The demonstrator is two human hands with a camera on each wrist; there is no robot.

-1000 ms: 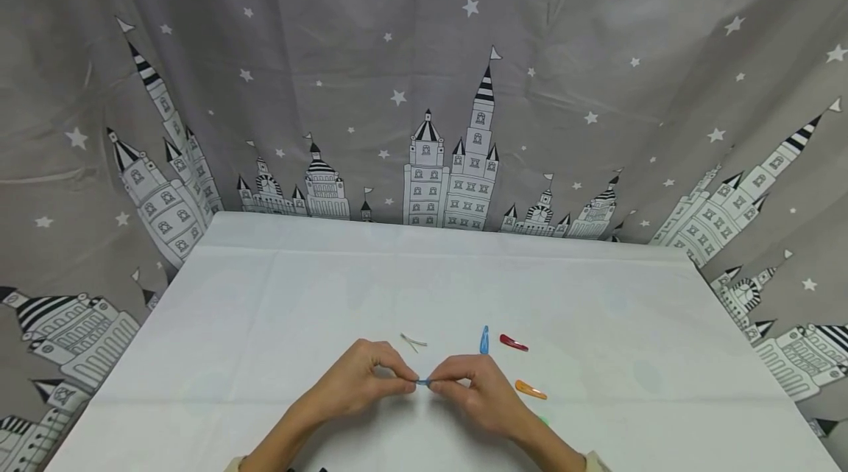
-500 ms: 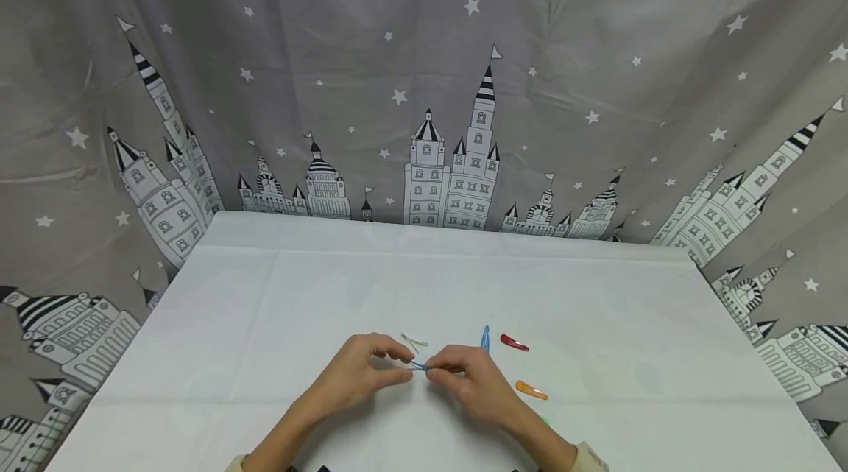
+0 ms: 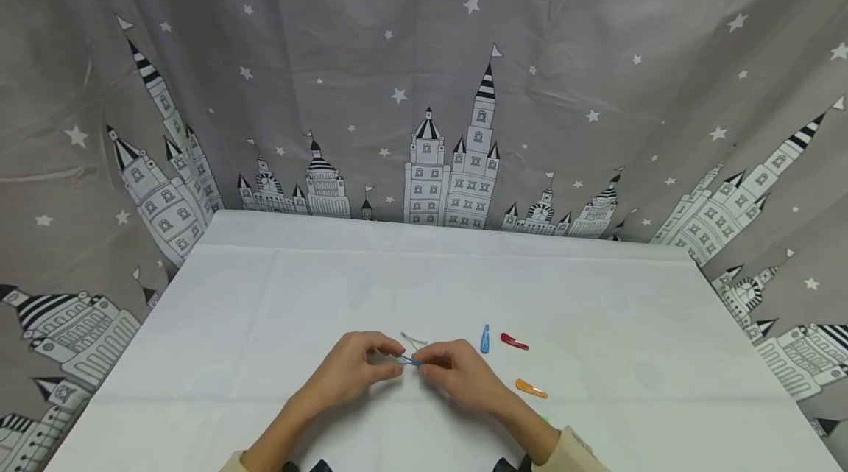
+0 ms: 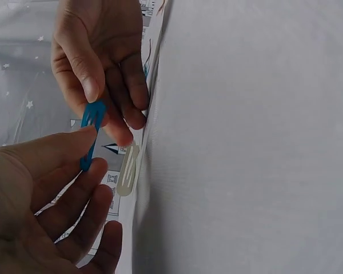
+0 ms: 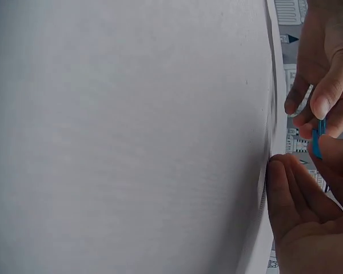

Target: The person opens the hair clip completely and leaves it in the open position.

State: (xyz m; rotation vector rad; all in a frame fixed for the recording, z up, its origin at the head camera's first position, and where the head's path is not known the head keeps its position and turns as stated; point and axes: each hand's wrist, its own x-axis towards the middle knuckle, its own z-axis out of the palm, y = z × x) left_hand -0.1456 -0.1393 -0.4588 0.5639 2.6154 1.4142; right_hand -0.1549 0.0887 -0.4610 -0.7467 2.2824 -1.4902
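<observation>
A blue snap hair clip (image 3: 408, 361) is held between both hands above the white table, its two arms spread apart in the head view. My right hand (image 3: 457, 375) pinches its right end between thumb and forefinger. At the other end is my left hand (image 3: 354, 369), its thumb and forefinger at the clip's arms. In the left wrist view the left thumb lies across the blue clip (image 4: 93, 116) and a fingertip touches its lower tip. Just beyond the hands lies a pale snap clip (image 3: 414, 338) with its arms spread, partly overlapped by the right fingers.
Right of the hands, a second blue clip (image 3: 485, 339), a red clip (image 3: 514, 341) and an orange clip (image 3: 531, 389) lie on the white tablecloth (image 3: 298, 295). A bit of green (image 3: 545, 418) shows beside the right forearm. Behind hangs a grey castle-print curtain (image 3: 358, 74).
Both hands have shifted slightly away from the body and to the left with the blue clip. Its arms, pressed together and mostly covered by fingers at first, now show spread.
</observation>
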